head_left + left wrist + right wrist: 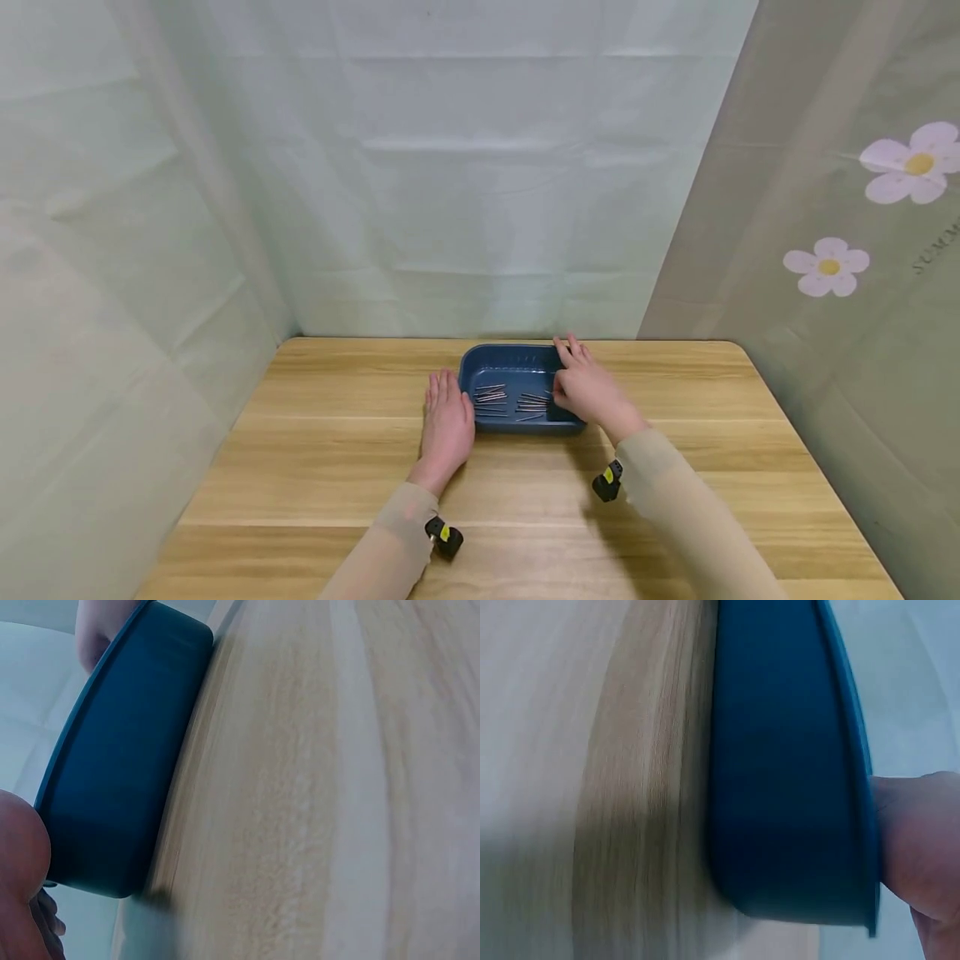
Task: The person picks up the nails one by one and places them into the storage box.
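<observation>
- The blue tray (480, 363) is a shallow dark blue rectangle with rounded corners, sitting between both hands toward the far side of the wooden table (337, 467).
- The right hand (588, 390) grasps its right rim, thumb inside; the left hand (447, 427) lies flat and relaxed against its left wall.
- Pale green sheeting (450, 183) surrounds the table.
- Inside the tray, thin metal nails (513, 402) lie scattered just left of the gripping thumb.
</observation>
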Demonstrator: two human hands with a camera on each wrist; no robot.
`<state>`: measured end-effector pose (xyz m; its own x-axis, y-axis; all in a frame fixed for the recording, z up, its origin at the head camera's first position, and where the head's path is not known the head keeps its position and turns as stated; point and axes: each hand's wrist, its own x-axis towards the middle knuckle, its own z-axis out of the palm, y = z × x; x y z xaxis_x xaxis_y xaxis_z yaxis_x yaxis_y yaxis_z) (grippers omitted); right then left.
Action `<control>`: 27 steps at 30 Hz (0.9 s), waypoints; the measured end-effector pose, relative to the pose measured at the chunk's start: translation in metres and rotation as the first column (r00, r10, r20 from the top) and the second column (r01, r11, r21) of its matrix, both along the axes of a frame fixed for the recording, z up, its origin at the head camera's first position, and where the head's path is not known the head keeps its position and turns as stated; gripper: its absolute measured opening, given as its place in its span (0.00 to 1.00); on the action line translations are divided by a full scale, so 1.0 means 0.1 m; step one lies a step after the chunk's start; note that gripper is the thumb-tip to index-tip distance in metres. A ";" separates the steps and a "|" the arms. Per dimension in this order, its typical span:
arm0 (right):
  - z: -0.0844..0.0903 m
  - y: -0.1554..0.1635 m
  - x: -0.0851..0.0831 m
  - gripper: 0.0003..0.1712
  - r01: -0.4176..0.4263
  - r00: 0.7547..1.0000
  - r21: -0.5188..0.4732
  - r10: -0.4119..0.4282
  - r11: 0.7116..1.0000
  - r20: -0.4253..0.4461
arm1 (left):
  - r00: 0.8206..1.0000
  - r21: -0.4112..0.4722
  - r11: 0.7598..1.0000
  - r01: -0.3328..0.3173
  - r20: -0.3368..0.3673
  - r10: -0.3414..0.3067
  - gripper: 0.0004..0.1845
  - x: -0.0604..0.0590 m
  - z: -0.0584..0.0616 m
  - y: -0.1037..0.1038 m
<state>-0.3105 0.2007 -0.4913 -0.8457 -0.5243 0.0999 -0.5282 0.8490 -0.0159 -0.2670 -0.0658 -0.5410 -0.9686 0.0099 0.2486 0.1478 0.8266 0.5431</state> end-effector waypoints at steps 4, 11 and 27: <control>-0.08 -0.07 -0.07 0.10 -0.022 0.999 0.009 0.021 1.000 0.042 | 1.000 0.000 1.000 -0.001 0.005 0.001 0.30 0.01 -0.01 0.00; -0.15 -0.17 -0.15 0.12 -0.026 0.999 0.002 0.026 1.000 -0.040 | 1.000 -0.002 1.000 0.017 -0.012 -0.017 0.30 -0.01 0.01 0.03; -0.17 -0.25 -0.10 0.06 0.032 0.999 -0.050 -0.032 0.998 0.006 | 0.997 -0.019 0.998 0.057 0.054 -0.056 0.31 0.03 0.08 0.02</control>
<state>-0.3208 0.1753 -0.5084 -0.8626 -0.4912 0.1212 -0.5004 0.8636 -0.0618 -0.2639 -0.0643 -0.5329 -0.9782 0.0698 0.1957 0.1661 0.8285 0.5348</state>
